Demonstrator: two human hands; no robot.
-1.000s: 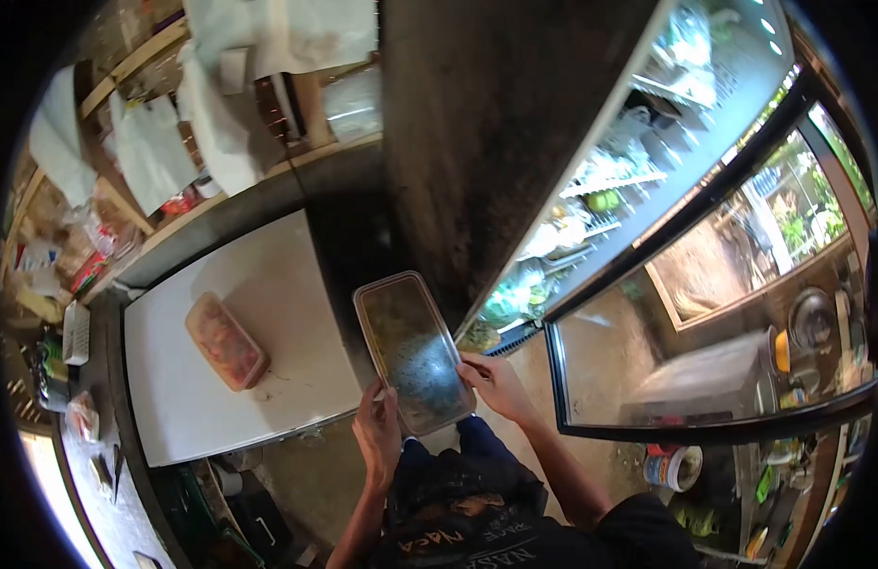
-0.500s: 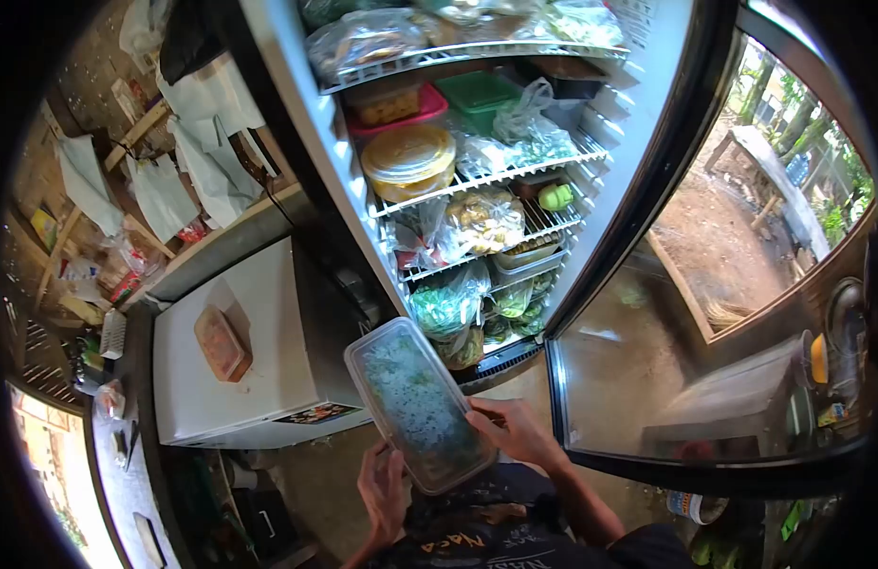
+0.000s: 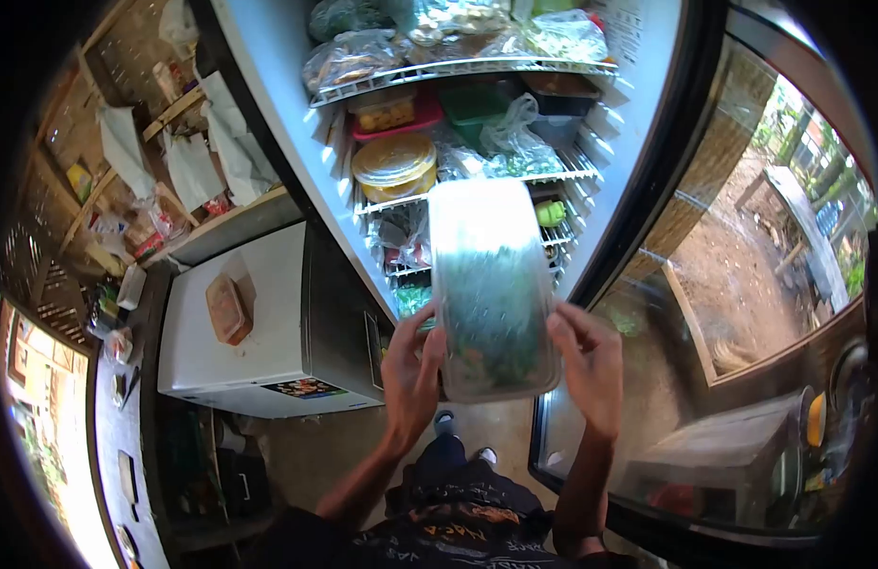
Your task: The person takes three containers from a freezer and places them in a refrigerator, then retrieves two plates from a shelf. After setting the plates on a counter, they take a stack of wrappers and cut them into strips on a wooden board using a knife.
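Note:
A clear plastic food container [image 3: 496,303] with a fogged lid and green contents is held up before the open refrigerator. My left hand [image 3: 413,365] grips its lower left side, and my right hand [image 3: 588,365] grips the lower right side. Glare whitens the far half of the lid. Behind it, the container hides part of the lower shelves. Just beyond its far end is a wire shelf [image 3: 576,175] carrying a round yellow tub [image 3: 394,166] and a knotted plastic bag [image 3: 515,142].
The refrigerator's glass door [image 3: 666,398] stands open on the right. At left, a white chest freezer [image 3: 268,332] has another lidded container [image 3: 227,308] on top. Bagged food [image 3: 353,59] fills the upper shelf.
Both hands have raised the container away from my body toward the refrigerator shelves. It has gone from slanting left to nearly straight ahead.

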